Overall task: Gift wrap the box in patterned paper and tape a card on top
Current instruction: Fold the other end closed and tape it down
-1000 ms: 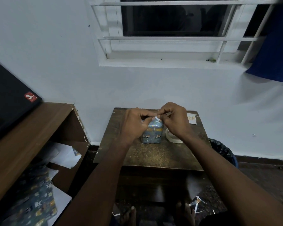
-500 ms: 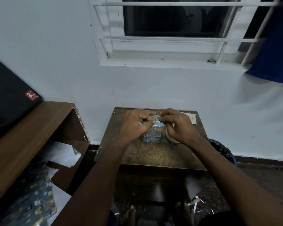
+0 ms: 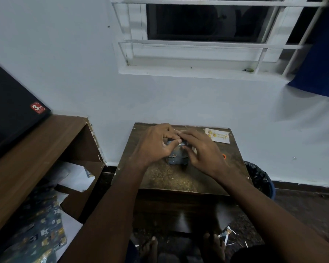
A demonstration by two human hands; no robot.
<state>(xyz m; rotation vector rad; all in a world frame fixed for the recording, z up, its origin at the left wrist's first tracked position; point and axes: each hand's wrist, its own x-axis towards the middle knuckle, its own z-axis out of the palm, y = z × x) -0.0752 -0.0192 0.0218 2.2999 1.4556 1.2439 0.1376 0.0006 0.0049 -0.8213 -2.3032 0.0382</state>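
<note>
I see the box [image 3: 176,157], wrapped in blue patterned paper, standing mid-counter [image 3: 171,179], a little toward the far edge. Both hands cover most of it. My left hand [image 3: 153,147] comes in from the left with its fingers [image 3: 172,136] curled over the box's top, pinching at the paper there. My right hand [image 3: 202,151] lies over the right side of the box, fingers nearly straight and pointing left, their tips meeting the left fingertips above the box; I cannot tell whether they press the paper or just touch it.

The card [image 3: 217,135] lies flat at the far right corner of the counter, just beside the far edge and apart from the hands. A small orange thing [image 3: 224,156] peeks out behind my right hand; I cannot tell what it is.

Open counter stretches along the near edge, in front of the box, and on the far left corner. The counter's far edge meets the wall. Left of it stands a shelf [image 3: 46,149] with loose paper [image 3: 34,238] in it; a bin [image 3: 260,177] sits off the right edge.
</note>
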